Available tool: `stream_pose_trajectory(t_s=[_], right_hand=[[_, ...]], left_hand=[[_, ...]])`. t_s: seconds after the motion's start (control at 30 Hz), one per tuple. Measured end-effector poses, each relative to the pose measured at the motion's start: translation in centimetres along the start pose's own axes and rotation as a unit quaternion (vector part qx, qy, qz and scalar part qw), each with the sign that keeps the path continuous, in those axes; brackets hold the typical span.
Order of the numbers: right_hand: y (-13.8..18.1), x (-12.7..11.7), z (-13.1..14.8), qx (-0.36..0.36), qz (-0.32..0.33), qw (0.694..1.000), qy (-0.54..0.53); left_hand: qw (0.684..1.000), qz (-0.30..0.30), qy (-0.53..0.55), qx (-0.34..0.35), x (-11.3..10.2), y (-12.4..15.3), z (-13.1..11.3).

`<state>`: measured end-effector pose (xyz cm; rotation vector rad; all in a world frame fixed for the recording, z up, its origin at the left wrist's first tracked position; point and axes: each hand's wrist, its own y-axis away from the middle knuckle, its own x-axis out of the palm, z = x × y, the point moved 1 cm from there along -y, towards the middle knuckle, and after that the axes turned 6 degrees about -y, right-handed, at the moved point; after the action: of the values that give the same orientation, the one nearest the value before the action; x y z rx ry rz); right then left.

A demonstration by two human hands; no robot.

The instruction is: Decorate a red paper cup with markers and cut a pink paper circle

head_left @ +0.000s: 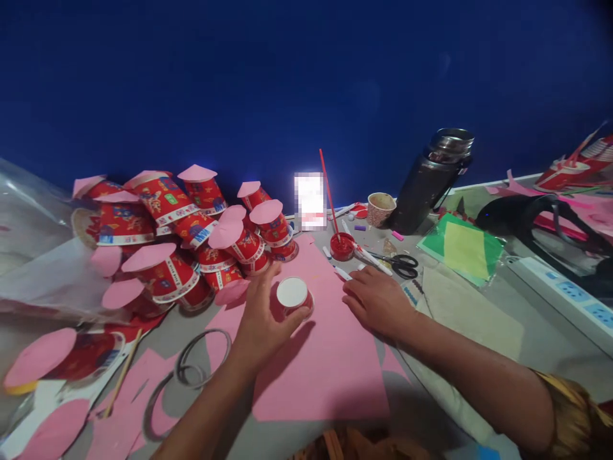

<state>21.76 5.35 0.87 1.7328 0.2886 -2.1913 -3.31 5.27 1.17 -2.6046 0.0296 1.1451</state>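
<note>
A small paper cup (292, 292) stands upside down, its white base up, on a large sheet of pink paper (320, 377). My left hand (265, 313) curves around its left and near sides, thumb in front and index finger raised apart from it; whether the thumb presses on it I cannot tell. My right hand (378, 300) lies palm down on the paper's right edge, fingers slightly bent and apart. Close to its fingertips is a white pen (341, 273). Black scissors (405, 265) and a dish of red paint (342, 248) with a red-handled brush (328, 191) lie beyond.
Red patterned cups with pink cone tops (153, 255) are piled at left. Grey tape rings (204, 358) lie near my left forearm. A black flask (433, 182), a paper cup (382, 209), green packets (460, 249) and a power strip (565, 300) stand or lie to the right.
</note>
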Motion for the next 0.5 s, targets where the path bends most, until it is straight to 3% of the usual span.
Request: stream_pose_trajectory(t_s=[0.1, 0.17, 0.27, 0.37, 0.5], right_hand=[[0.3, -0.7, 0.0, 0.009, 0.012, 1.0, 0.019], [0.5, -1.3, -0.1, 0.017, 0.02, 0.999, 0.024], [0.9, -1.8, -0.4, 0.027, 0.017, 0.999, 0.024], [1.0, -1.9, -0.7, 0.021, -0.013, 1.0, 0.009], [1.0, -1.6, -1.0, 0.007, -0.029, 0.999, -0.019]], left_hand=[[1.0, 0.017, 0.007, 0.02, -0.4, -0.4, -0.9], [1.0, 0.012, 0.019, -0.015, -1.5, -0.5, -1.2], [0.994, -0.052, 0.021, -0.089, -4.4, -0.3, -0.9], [0.986, -0.128, -0.041, -0.096, -7.1, 0.2, -0.3], [0.984, -0.13, -0.046, -0.112, -8.0, 1.5, -0.2]])
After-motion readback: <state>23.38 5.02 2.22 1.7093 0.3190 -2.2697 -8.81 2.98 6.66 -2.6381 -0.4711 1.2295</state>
